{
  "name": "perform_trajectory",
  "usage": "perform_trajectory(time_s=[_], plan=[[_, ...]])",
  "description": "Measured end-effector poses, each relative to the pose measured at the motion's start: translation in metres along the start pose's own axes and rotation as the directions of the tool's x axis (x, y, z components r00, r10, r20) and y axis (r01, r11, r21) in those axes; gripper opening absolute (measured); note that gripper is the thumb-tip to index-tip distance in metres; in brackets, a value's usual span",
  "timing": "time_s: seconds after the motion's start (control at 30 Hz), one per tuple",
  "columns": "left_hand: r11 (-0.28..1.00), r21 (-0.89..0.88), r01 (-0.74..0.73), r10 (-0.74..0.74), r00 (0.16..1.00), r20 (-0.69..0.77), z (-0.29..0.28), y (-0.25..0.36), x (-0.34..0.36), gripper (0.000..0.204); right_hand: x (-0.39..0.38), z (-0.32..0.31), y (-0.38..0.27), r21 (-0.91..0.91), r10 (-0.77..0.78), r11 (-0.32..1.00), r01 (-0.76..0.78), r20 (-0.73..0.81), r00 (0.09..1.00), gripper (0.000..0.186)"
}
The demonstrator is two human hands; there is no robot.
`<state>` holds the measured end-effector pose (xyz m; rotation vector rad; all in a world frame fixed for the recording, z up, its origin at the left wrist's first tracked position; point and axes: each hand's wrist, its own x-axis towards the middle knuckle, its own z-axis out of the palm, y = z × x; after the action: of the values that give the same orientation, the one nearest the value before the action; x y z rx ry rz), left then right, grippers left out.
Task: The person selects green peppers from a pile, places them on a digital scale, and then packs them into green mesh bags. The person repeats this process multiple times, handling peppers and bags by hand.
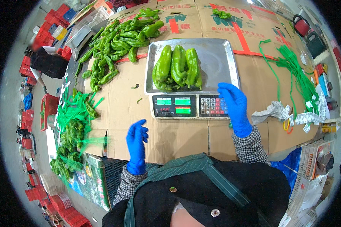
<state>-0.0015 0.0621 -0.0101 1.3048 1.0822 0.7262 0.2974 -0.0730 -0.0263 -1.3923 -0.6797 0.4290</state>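
Observation:
Several long green peppers (179, 68) lie side by side on the steel pan (216, 56) of a weighing scale. Below the pan, the scale's panel has lit green displays (183, 101) and a keypad (212, 106). My right hand (235, 108), in a blue glove, hovers at the scale's front right corner, fingers stretched toward the left beside the keypad. It holds nothing. To the lower left of the scale, my left hand (136, 143), also blue-gloved, is raised near the table's front edge. Its fingers are loosely bent and apart, with nothing visible in them.
A heap of green peppers (119, 39) covers the table's far left. Green mesh bags (70, 117) with peppers hang over the left edge. At right lie green mesh strips (297, 72) with white tags, crumpled paper (272, 112) and scissors (288, 125). Another person (47, 62) is at far left.

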Motion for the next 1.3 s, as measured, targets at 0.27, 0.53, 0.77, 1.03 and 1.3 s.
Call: perform_trajectory(time_s=[0.27, 0.53, 0.77, 1.03, 1.3], plan=[[0.998, -0.014, 0.062, -0.057, 0.968, 0.244, 0.028, -0.034, -0.046, 0.027, -0.056, 0.021, 0.011, -0.034, -0.012, 0.999, 0.018, 0.173, 0.985, 0.019], [0.998, 0.02, 0.067, -0.07, 0.962, 0.263, 0.049, -0.034, -0.036, 0.025, -0.081, 0.007, 0.005, -0.108, 0.024, 0.994, 0.005, 0.261, 0.965, 0.019], [0.854, 0.191, -0.485, 0.498, 0.867, -0.022, 0.06, 0.018, 0.059, 0.031, -0.051, 0.002, 0.009, -0.152, 0.076, 0.988, -0.032, 0.293, 0.953, 0.018], [0.581, 0.609, -0.539, 0.591, 0.794, 0.139, 0.097, 0.055, 0.115, 0.054, -0.028, 0.016, -0.004, -0.078, 0.165, 0.986, -0.149, 0.266, 0.95, 0.017], [0.855, 0.233, -0.463, 0.518, 0.735, -0.437, -0.003, -0.003, 0.177, 0.039, -0.02, 0.015, -0.004, -0.076, 0.245, 0.969, -0.234, 0.214, 0.946, 0.017]])
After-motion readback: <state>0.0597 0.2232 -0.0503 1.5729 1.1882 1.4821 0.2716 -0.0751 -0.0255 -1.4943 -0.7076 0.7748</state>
